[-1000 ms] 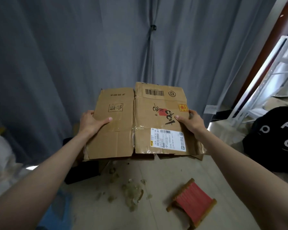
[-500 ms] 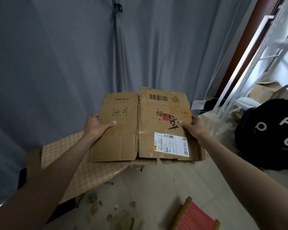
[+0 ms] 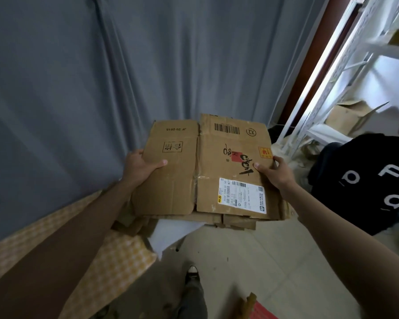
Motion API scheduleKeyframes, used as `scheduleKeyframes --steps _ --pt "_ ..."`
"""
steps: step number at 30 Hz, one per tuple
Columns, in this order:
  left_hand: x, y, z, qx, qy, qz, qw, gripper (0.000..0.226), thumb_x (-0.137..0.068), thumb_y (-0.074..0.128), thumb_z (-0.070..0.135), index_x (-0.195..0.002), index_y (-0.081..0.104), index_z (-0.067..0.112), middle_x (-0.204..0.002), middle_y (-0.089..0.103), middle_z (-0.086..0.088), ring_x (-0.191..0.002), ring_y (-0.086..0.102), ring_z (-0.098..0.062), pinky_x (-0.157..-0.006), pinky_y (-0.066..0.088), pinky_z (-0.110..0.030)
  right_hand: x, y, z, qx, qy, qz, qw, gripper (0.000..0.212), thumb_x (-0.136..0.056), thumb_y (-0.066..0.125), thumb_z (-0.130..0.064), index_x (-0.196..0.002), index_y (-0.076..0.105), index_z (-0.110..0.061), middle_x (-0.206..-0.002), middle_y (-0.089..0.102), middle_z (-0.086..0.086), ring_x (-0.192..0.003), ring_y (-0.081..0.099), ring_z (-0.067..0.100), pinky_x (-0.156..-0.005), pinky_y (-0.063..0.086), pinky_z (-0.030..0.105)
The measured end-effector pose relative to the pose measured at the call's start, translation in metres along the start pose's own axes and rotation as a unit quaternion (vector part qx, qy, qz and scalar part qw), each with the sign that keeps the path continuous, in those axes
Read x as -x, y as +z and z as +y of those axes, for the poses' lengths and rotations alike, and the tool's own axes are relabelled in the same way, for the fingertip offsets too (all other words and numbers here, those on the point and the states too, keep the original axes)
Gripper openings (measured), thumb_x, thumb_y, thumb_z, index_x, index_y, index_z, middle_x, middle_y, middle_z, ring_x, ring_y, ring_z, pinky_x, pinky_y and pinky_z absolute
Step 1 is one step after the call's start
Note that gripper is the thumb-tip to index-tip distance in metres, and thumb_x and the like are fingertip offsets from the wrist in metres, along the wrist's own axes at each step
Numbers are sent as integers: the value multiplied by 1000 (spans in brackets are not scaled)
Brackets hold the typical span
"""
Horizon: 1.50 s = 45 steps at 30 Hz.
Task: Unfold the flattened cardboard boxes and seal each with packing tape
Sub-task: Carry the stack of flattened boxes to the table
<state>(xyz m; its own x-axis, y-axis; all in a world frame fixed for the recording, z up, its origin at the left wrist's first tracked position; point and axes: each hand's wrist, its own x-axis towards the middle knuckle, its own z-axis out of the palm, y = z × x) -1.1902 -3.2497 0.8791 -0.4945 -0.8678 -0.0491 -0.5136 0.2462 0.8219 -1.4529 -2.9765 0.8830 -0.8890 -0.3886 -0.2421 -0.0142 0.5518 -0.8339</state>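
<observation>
A grey curtain [image 3: 101,77] in soft vertical folds fills the upper left and centre of the frame. At the right stands a white metal shelf rack [image 3: 332,72] with thin struts, and below it a person in a black printed shirt [image 3: 366,180]. A pale tiled floor [image 3: 274,261] runs along the bottom, and a yellow checked cloth [image 3: 115,261] with a woven look lies at lower left. In the middle of the frame is the flattened cardboard box [image 3: 207,171], brown, creased and worn, held flat above the floor, with a printed barcode and a white shipping label [image 3: 242,198] on its right panel; more cardboard edges show stacked beneath it. The left hand [image 3: 141,166] grips its left edge, thumb pressed on top and fingers hidden underneath. The right hand [image 3: 274,171] grips the right edge the same way, thumb lying on the top face.
</observation>
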Motion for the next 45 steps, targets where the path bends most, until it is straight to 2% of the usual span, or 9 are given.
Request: scheduleKeyframes --steps 5,8,11,18,30,34,36,39,45 --pt "-94 54 5 21 7 -17 1000 78 -65 87 51 -127 60 13 -122 65 -4 -103 65 -22 -85 55 -38 -95 12 -12 11 7 17 1000 84 -81 79 -40 -149 36 -18 -139 55 8 -120 57 29 -100 49 44" --pt "-143 76 2 40 -21 -30 999 89 -51 85 64 -122 62 16 -118 67 -3 -99 68 -20 -85 59 -42 -154 19 -32 31 10 18 999 86 -78 81 -42 -149 36 -21 -137 56 8 -117 59 29 -99 50 47" --pt "-182 98 -4 45 -49 -27 997 106 -46 86 68 -132 53 16 -129 60 -2 -109 63 -21 -92 56 -46 -202 30 -43 53 15 36 998 90 -72 83 -48 -145 35 -27 -134 57 8 -113 62 30 -95 53 53" --pt "-215 142 -2 35 -92 12 995 97 -67 90 33 -142 35 7 -137 45 -5 -122 49 -22 -98 42 -33 -272 49 -38 110 1 30 994 89 -71 83 -49 -141 32 -30 -137 50 11 -119 57 34 -96 52 57" --pt "-181 199 -54 -9 -263 102 959 93 -66 91 37 -136 40 5 -136 41 -14 -123 48 -31 -102 43 -40 -379 113 -2 179 -62 -153 970 73 -76 78 -48 -134 36 -31 -129 57 7 -109 63 30 -92 54 55" --pt "-154 231 -68 -10 -308 150 939 96 -65 91 34 -140 40 4 -137 41 -15 -125 46 -30 -101 42 -39 -409 132 29 220 -83 -208 949 82 -66 69 -68 -134 35 -37 -126 56 2 -107 61 28 -93 50 58" --pt "-143 244 -76 -11 -329 156 931 95 -68 90 32 -142 38 4 -139 40 -15 -127 45 -29 -102 42 -40 -414 141 43 210 -82 -231 946 83 -67 72 -62 -137 35 -35 -130 55 3 -110 60 28 -94 50 56" --pt "-131 258 -97 -17 -352 162 922 95 -67 91 33 -141 38 6 -140 40 -14 -127 46 -29 -104 42 -41 -417 159 60 202 -87 -253 942 78 -76 78 -46 -140 36 -31 -131 55 6 -113 58 28 -93 52 50" --pt "-134 275 -174 2 -369 162 915 100 -59 93 43 -140 42 14 -140 48 -8 -125 51 -24 -103 46 -41 -423 218 112 216 -87 -249 940 83 -70 74 -58 -139 34 -37 -129 57 4 -112 59 29 -94 51 55"
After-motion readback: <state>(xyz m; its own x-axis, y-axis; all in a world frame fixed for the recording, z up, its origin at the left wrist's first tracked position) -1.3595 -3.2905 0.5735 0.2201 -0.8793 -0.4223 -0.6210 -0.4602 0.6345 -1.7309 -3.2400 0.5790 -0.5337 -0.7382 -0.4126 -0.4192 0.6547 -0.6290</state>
